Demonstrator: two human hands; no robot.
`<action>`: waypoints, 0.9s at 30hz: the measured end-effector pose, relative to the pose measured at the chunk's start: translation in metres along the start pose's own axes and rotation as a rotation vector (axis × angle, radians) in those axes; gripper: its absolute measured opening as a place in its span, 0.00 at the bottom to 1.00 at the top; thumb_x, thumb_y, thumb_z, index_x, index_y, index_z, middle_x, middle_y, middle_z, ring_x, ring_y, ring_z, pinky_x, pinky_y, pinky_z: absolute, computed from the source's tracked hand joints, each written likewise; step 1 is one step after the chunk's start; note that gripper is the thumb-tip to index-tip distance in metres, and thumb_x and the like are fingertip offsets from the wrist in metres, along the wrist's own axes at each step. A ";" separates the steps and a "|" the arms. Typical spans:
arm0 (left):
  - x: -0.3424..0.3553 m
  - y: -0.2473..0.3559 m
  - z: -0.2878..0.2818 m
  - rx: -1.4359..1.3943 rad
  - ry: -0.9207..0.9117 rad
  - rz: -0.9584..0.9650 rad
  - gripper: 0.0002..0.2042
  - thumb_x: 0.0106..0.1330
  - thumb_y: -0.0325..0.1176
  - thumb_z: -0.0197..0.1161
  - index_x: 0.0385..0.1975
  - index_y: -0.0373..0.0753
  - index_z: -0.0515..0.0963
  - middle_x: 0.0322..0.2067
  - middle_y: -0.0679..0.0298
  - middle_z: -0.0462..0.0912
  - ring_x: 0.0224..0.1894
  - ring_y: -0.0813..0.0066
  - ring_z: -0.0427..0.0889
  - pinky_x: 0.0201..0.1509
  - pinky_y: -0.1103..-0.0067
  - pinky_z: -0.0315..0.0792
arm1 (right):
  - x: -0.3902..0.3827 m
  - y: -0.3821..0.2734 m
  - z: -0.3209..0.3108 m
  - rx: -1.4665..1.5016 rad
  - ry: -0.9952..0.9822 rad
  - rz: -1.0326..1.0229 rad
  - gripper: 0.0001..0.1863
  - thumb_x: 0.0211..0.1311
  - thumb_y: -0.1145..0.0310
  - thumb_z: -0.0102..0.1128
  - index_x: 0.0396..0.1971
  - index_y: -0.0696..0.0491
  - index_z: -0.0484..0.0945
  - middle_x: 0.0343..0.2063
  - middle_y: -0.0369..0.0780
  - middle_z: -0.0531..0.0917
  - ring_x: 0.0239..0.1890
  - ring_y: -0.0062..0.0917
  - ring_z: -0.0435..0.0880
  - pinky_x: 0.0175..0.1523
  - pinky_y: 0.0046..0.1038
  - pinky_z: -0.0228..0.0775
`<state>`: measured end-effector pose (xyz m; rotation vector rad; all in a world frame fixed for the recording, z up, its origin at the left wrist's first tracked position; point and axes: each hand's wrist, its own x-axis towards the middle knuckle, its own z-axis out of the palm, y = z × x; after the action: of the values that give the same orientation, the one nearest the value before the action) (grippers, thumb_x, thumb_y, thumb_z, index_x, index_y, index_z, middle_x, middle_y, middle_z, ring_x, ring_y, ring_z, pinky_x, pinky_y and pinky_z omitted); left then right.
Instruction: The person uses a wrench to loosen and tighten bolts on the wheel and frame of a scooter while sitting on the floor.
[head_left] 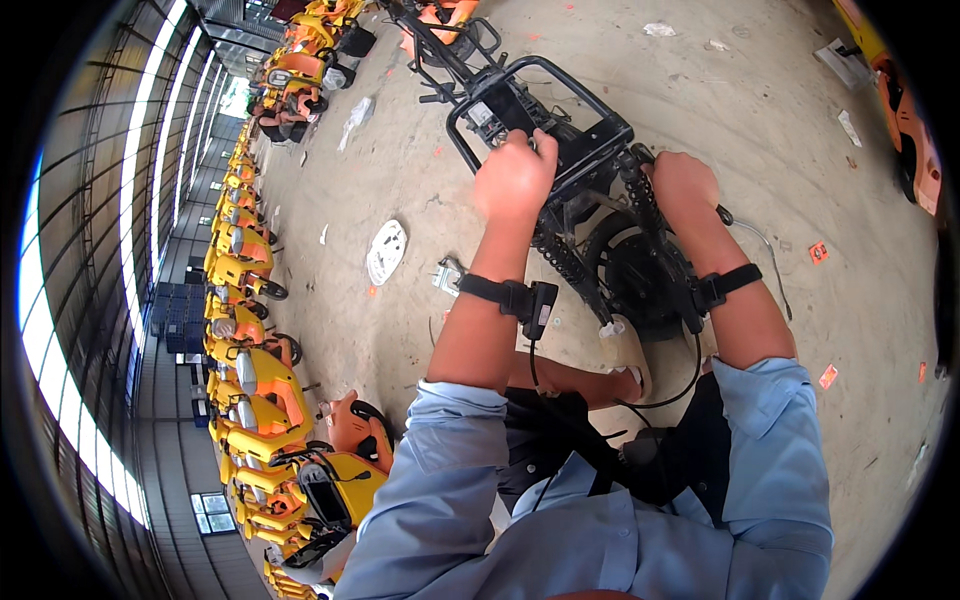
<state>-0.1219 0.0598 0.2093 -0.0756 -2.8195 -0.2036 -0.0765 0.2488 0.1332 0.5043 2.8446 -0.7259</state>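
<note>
In front of me lies a stripped black scooter frame (560, 140) with a rear rack, spring shocks (645, 200) and a black rear wheel (635, 275). My left hand (515, 175) is closed at the rack's middle, over the black housing; what its fingers grip is hidden. My right hand (682, 185) is closed beside the top of the right shock, just outside the rack; what it holds is hidden behind the fingers, with a dark piece showing below it. Both forearms carry black straps with small devices and cables.
A long row of yellow scooters (260, 390) lines the left side, with a person (280, 125) crouching farther back. An orange scooter part (905, 130) stands at right. A white plastic piece (387, 250), scraps and orange labels (819, 253) lie on the concrete floor. My feet are beside the wheel.
</note>
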 end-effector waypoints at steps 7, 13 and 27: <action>0.001 0.002 0.003 0.003 0.017 0.019 0.21 0.66 0.50 0.52 0.30 0.37 0.83 0.26 0.44 0.84 0.32 0.43 0.85 0.40 0.59 0.79 | 0.001 0.006 0.010 -0.014 0.121 -0.067 0.20 0.69 0.53 0.54 0.40 0.54 0.84 0.37 0.47 0.86 0.43 0.42 0.86 0.46 0.39 0.78; 0.001 -0.002 0.002 -0.003 0.006 0.025 0.21 0.66 0.50 0.52 0.31 0.37 0.83 0.26 0.44 0.84 0.33 0.44 0.85 0.40 0.59 0.79 | 0.000 0.002 0.013 0.006 0.038 0.002 0.18 0.70 0.54 0.53 0.44 0.52 0.84 0.42 0.45 0.86 0.47 0.40 0.86 0.49 0.38 0.78; 0.000 0.001 0.001 -0.018 -0.093 -0.010 0.24 0.67 0.53 0.49 0.39 0.39 0.84 0.31 0.43 0.85 0.38 0.44 0.85 0.45 0.59 0.78 | -0.028 0.061 -0.001 0.052 -0.089 -0.086 0.17 0.64 0.60 0.53 0.41 0.56 0.84 0.42 0.49 0.85 0.47 0.45 0.83 0.51 0.41 0.75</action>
<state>-0.1219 0.0612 0.2082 -0.0765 -2.9118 -0.2340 -0.0287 0.2917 0.1136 0.3496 2.7856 -0.8182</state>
